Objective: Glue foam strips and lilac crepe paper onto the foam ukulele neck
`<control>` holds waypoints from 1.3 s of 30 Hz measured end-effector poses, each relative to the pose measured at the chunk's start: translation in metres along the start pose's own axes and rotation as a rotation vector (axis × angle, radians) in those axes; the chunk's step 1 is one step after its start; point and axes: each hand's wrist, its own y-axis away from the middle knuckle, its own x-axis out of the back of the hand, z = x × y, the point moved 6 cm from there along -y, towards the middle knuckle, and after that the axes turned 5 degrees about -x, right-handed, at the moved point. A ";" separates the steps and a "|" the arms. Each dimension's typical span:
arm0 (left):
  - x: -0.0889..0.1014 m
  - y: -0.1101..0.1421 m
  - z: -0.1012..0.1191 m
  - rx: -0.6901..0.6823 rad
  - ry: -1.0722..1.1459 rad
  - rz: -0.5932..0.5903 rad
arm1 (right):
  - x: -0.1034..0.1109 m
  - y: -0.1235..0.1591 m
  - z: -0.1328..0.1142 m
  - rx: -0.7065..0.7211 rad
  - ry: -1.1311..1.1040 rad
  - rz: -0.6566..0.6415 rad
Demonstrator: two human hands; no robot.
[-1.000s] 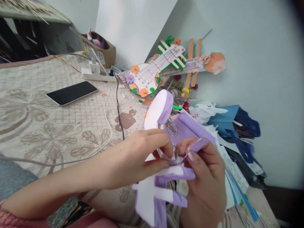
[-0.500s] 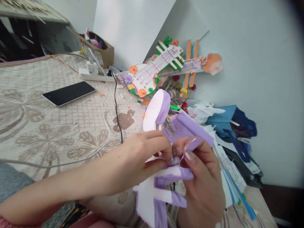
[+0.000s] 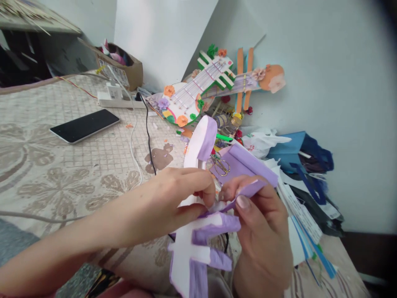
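Observation:
A white cutout model [image 3: 182, 265], shaped like a stringed instrument with purple paper along its edges, lies tilted beneath my hands. Its rounded end [image 3: 200, 140] points away from me and its pegs stick out to the right. My left hand [image 3: 182, 192] pinches the model at its neck, thumb and fingers closed; the fingertips partly hide the spot. Just right of it, my right hand [image 3: 263, 231] grips a purple paper strip [image 3: 252, 189] between thumb and fingers. The strip's near end meets the model's edge by my left fingertips.
Gold-handled scissors [image 3: 222, 167] and purple paper [image 3: 252, 163] lie beyond my hands. Two decorated instrument models [image 3: 186, 97] lean at the wall. Left are a phone [image 3: 85, 126], a power strip [image 3: 120, 101], cables and a cardboard box [image 3: 133, 74]. Paper sheets and a blue bag [image 3: 288, 149] lie right.
The model and both hands have shifted slightly left in view. My right hand keeps hold of the purple strip, which is now drawn a little straighter between the hands.

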 end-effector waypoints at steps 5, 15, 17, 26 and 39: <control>-0.001 -0.002 -0.001 0.014 0.024 -0.021 | -0.003 -0.005 -0.005 0.014 0.062 -0.016; -0.004 0.004 -0.005 0.078 0.090 -0.011 | 0.004 -0.001 -0.003 0.009 0.091 0.049; -0.004 0.004 -0.006 0.087 0.094 -0.010 | 0.004 -0.001 -0.003 0.016 0.095 0.057; -0.008 0.011 -0.010 0.074 0.050 -0.017 | 0.001 -0.001 -0.002 0.013 0.064 0.066; -0.014 0.014 -0.001 -0.028 -0.102 0.001 | 0.001 0.002 -0.006 0.060 0.123 0.099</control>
